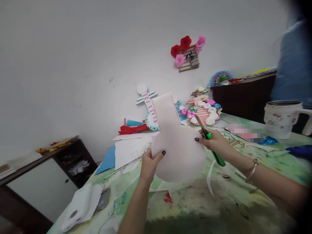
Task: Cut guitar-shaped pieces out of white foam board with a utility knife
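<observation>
Raised above the table is a white cardboard cutout [179, 152], with a round body and a straight neck pointing up. My left hand [151, 164] grips its left edge, thumb lying across the front. At the right edge, my right hand [214, 143] pinches the cardboard and also holds a green utility knife [218, 158], its blade slanting up to the left. Below the cutout, a curved white offcut strip [211, 182] and a small red scrap [168, 198] lie on the paint-stained table cover [195, 211].
Behind stand a white paper guitar [149, 107] and a flower-covered craft [204, 109]. White sheets [129, 152] and a blue sheet [107, 161] lie at left, with a white device [79, 208] nearer. A large mug [280, 120] is at right; a person in blue [292, 61] is beyond.
</observation>
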The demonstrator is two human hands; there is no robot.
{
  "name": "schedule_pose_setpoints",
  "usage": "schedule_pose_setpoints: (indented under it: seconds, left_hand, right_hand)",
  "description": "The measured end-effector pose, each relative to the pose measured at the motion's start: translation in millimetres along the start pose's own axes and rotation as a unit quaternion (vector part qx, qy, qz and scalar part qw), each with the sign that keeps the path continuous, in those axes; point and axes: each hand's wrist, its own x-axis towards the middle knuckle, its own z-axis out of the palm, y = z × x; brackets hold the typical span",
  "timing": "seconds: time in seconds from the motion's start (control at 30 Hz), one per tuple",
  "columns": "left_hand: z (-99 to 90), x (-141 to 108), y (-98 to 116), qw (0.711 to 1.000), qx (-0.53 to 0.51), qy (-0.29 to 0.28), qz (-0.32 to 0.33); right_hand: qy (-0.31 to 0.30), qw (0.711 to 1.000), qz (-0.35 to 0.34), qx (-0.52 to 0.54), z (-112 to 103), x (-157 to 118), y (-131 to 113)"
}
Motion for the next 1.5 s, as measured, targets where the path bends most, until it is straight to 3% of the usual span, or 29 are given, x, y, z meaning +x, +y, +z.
schedule_pose_setpoints:
  seconds: [0.13,0.27,0.3,0.47,0.57,0.77,0.9,1.17,1.5]
  left_hand:
    - [16.8,1.7,9.0,0.999,0.046,0.022,0.012]
    - [28.5,-8.1,9.6,0.978,0.180,0.061,0.083]
    - [31.5,-10.9,10.7,0.965,0.228,0.072,0.107]
    - [51.3,-24.2,22.7,0.865,0.455,0.106,0.185]
    - [61.1,-32.8,26.0,0.822,0.519,0.114,0.204]
    - [65.2,-43.9,16.2,0.760,0.582,0.139,0.254]
    - [67.8,-47.4,9.6,0.740,0.597,0.143,0.276]
    - [71.2,-52.5,-3.8,0.748,0.602,0.140,0.242]
    - [70.3,-54.1,1.8,0.741,0.626,0.124,0.209]
  right_hand:
    - [0.032,0.985,-0.067,-0.154,-6.4,2.0,9.2]
    - [0.127,0.920,-0.154,-0.337,-5.2,-13.6,-5.6]
    - [0.133,0.899,-0.176,-0.378,-1.9,-21.4,-13.9]
    - [0.035,0.811,-0.267,-0.520,25.1,-59.6,-57.4]
    - [0.039,0.782,-0.282,-0.555,34.2,-65.1,-66.7]
    - [0.040,0.774,-0.299,-0.557,32.4,-67.3,-60.8]
    - [0.020,0.773,-0.275,-0.571,34.2,-70.7,-58.1]
    - [-0.007,0.765,-0.234,-0.600,37.8,-67.1,-53.5]
    - [-0.005,0.748,-0.221,-0.625,23.8,-68.3,-47.2]
